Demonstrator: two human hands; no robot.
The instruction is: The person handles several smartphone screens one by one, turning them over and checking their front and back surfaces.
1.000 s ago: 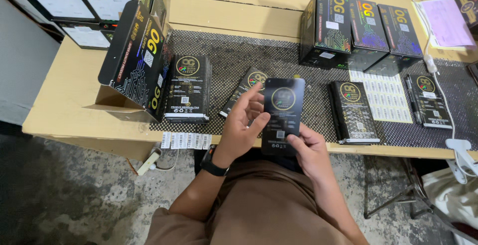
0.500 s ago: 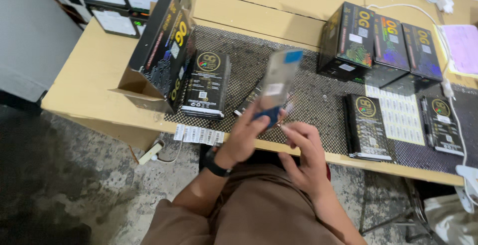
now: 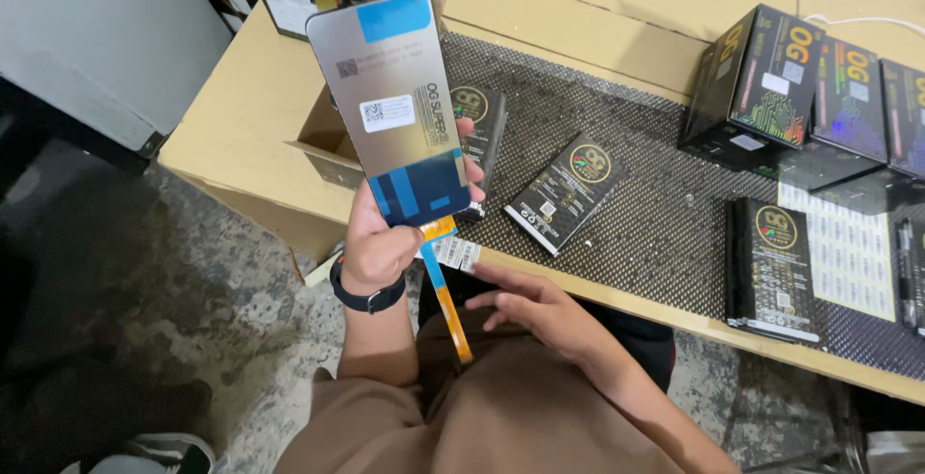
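Item: phone display panel (image 3: 400,113), grey metallic back facing the camera, blue film patch at its top, dark blue patch at its lower end, white code stickers mid-face. Held raised above the table's near-left corner. Long axis runs roughly 12 to 6 o'clock, top leaning slightly toward 11.

Left hand (image 3: 381,243): closed around the panel's lower end, thumb side at 9 o'clock, fingertips wrapping the 3 o'clock edge. Black wristband below.

Flex ribbon (image 3: 445,291): orange with a blue section, hanging from the panel's lower edge toward 5 o'clock, free end over the lap.

Right hand (image 3: 535,305): empty, fingers loosely extended and pointing toward 9 o'clock, just beside the ribbon at its 3 o'clock side; whether a fingertip touches it cannot be told. This hand is the nearer one to the ribbon's free length.

Surroundings: tan table (image 3: 251,118) with a dark woven mat (image 3: 665,223); flat black boxes (image 3: 567,193) at 1 o'clock of the left hand; stacked black cartons (image 3: 761,79) at 2 o'clock; open cardboard box (image 3: 323,142) behind the panel; white label sheet (image 3: 853,257) far right.
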